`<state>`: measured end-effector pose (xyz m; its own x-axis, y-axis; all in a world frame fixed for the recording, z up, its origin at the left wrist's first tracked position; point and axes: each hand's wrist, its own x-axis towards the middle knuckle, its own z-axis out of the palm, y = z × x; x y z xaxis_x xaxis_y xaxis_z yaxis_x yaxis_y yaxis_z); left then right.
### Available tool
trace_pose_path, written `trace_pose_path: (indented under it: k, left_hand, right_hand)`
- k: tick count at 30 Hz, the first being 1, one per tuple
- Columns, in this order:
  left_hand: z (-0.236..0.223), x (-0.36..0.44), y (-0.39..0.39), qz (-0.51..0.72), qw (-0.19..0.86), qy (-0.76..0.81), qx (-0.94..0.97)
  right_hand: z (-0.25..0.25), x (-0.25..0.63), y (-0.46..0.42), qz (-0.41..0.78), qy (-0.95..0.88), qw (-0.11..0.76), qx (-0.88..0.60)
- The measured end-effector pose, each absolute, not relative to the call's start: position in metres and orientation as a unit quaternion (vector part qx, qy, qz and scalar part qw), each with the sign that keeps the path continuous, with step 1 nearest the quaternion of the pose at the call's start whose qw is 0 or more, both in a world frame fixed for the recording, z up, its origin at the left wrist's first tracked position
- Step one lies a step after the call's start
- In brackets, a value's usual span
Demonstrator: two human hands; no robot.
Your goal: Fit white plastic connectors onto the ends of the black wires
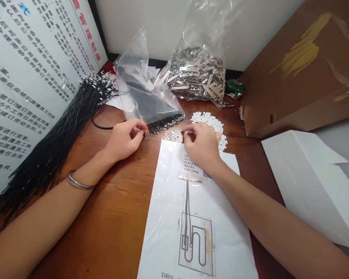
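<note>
My left hand (125,138) rests on the wooden table (113,217), fingers pinched on the tip of a thin black wire (144,136) beside the bag of black wires (151,104). My right hand (202,143) lies on a printed sheet (192,228), thumb and forefinger pinched on a small pale piece I cannot make out. Just behind it sits a pile of small white plastic pieces (211,120). A sample wire (189,217) is taped to the sheet under clear film.
A big bundle of black wires (61,131) lies at the left against a printed board (26,77). A clear bag of metal clips (196,75) stands at the back. A brown carton (302,69) and white folded paper (314,182) fill the right.
</note>
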<state>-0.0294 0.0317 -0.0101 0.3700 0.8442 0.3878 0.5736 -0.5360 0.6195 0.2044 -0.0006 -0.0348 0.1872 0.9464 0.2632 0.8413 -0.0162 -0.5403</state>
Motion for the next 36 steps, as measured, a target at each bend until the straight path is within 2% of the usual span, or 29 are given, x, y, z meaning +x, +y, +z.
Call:
trace_pose_path:
  k: [17,26,36]
  left_hand:
    - [-0.017,-0.034,0.037,0.286,0.121,0.406,0.859]
    - [-0.023,-0.033,0.038,0.32,0.088,0.388,0.86]
    - [-0.017,-0.033,0.037,0.349,0.1,0.405,0.839]
  right_hand:
    - [-0.034,0.203,-0.002,0.078,-0.639,0.28,-0.712]
    - [-0.036,0.205,-0.001,0.1,-0.681,0.289,-0.665]
    - [-0.049,0.21,0.004,0.088,-0.695,0.332,-0.631]
